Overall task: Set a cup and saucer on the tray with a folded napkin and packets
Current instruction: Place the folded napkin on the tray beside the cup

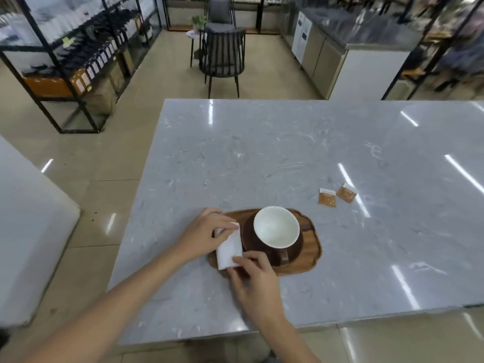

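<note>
Both hands' grip [207, 235] [251, 276] seemingly pinches napkin [230, 248] on tray [311, 247].

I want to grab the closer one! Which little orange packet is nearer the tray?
The left packet, lying flat and square-on; the other packet sits further right, turned cornerwise.

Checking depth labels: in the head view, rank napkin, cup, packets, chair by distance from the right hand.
1. Napkin: under the right hand fingertips, left part of the tray.
2. Cup: just beyond, on the saucer.
3. Packets: on the table, far right.
4. Chair: past the table.
</note>
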